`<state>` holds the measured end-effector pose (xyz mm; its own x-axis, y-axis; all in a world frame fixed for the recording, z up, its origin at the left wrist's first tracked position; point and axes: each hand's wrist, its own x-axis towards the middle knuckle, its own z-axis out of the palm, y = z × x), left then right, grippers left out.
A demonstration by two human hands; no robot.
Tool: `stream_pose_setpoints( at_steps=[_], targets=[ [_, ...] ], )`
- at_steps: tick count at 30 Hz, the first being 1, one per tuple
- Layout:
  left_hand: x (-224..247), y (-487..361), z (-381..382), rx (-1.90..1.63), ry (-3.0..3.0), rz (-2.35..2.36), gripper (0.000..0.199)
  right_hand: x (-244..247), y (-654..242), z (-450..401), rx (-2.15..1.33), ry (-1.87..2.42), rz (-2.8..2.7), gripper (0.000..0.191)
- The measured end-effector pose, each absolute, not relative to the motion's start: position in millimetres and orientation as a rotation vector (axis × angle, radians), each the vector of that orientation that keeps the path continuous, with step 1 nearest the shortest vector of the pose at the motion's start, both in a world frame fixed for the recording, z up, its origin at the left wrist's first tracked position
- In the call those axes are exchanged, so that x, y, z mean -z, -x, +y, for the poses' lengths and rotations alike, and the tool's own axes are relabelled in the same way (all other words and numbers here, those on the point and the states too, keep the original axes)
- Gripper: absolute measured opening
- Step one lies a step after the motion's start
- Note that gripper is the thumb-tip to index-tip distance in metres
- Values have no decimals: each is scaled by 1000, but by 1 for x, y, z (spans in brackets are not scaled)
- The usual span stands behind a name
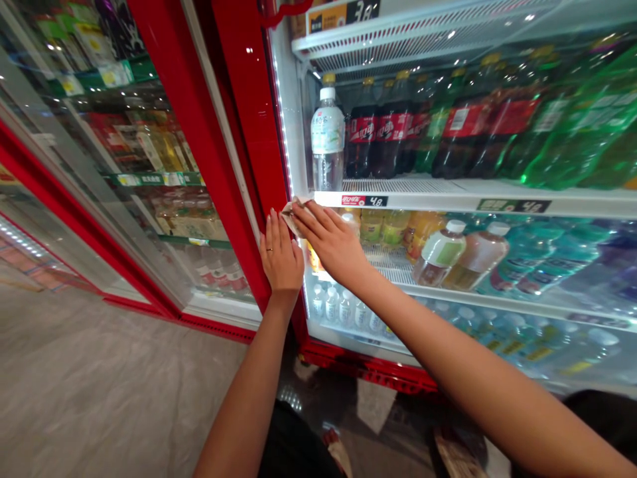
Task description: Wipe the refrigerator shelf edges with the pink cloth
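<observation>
The right hand (334,244) lay on a pale cloth (293,222) by the red fridge frame (269,159), its fingers straight and close together, and seemed to press the cloth, not pinch it. Just to the left, the left hand (283,262) lay flat with no thing in it, fingers close together too. Sliding the cloth called for a soft, flat push, with bottles (327,136) behind the glass on the right.

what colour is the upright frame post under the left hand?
Upright post: glossy red, best in the head view.
</observation>
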<state>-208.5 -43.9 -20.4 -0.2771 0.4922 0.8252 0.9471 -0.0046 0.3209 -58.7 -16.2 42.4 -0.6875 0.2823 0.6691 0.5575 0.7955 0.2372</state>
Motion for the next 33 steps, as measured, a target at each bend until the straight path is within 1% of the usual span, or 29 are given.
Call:
stream_pose_setpoints(
  at_steps=[7, 13, 22, 28, 33],
  targets=[
    [21, 209, -45, 1236, 1505, -1779, 72, -34, 42, -16, 551, 569, -2407, 71],
    [19, 207, -46, 1227, 1503, -1796, 73, -36, 36, -15, 559, 633, -2332, 67],
    [25, 208, -46, 1178, 1478, -1782, 73, -32, 29, -15, 573, 586, -2383, 73],
    [28, 209, -45, 1216, 1481, -1752, 71, -35, 35, -16, 560, 636, -2327, 68],
    [30, 208, -44, 1207, 1484, -1745, 70, -38, 37, -17, 545, 617, -2343, 71]
  ],
)
